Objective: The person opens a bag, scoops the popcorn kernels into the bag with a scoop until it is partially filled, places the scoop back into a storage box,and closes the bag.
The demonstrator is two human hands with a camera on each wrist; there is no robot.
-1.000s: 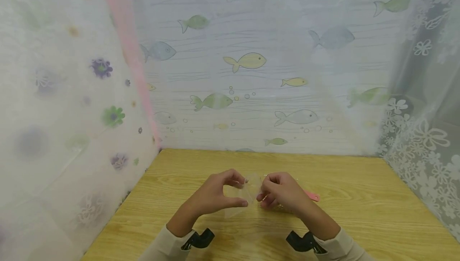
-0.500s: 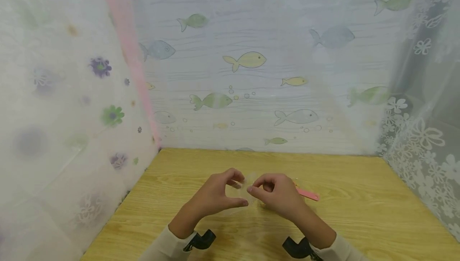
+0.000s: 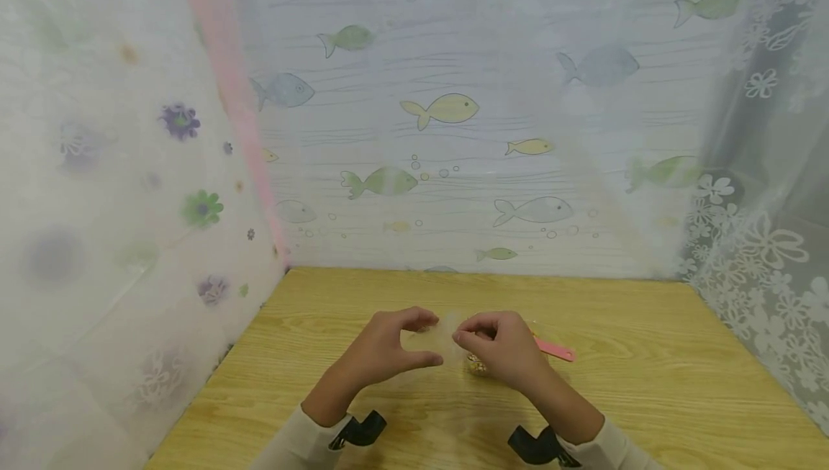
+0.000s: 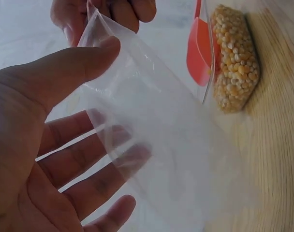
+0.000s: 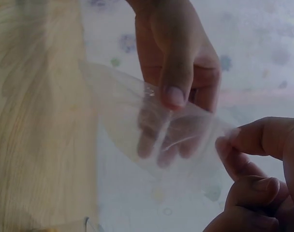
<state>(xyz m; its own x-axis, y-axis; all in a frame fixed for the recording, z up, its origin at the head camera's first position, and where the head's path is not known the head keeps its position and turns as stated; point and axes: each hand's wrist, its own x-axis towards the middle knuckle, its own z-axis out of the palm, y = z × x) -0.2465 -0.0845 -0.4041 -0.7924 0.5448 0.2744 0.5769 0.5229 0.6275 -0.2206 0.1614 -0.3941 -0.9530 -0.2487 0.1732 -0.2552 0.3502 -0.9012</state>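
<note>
A clear, thin plastic bag (image 4: pixel 166 121) hangs between the two hands, its lower end pointing down toward the table. My right hand (image 3: pixel 508 351) pinches one upper corner of it between thumb and fingertips, the other fingers curled. Thumb and fingers spread wide apart, my left hand (image 3: pixel 385 348) is at the bag's upper edge; its fingertips show through the film in the left wrist view. Past the bag stands a clear container of corn kernels (image 4: pixel 236 58), mostly hidden behind the right hand in the head view. A pink-red scoop (image 4: pixel 199 53) lies at the container, its handle (image 3: pixel 555 350) sticking out rightward.
The wood-grain table (image 3: pixel 337 297) spans the space below the hands. Sheer curtains printed with fish (image 3: pixel 447 109) and flowers (image 3: pixel 204 207) hang behind and on both sides. A black wrist mount (image 3: pixel 365 428) is strapped to each forearm.
The right hand first moved left and slightly up to the bag's upper corner, then drew slightly back right. The bag shifted with it. The left hand has barely moved.
</note>
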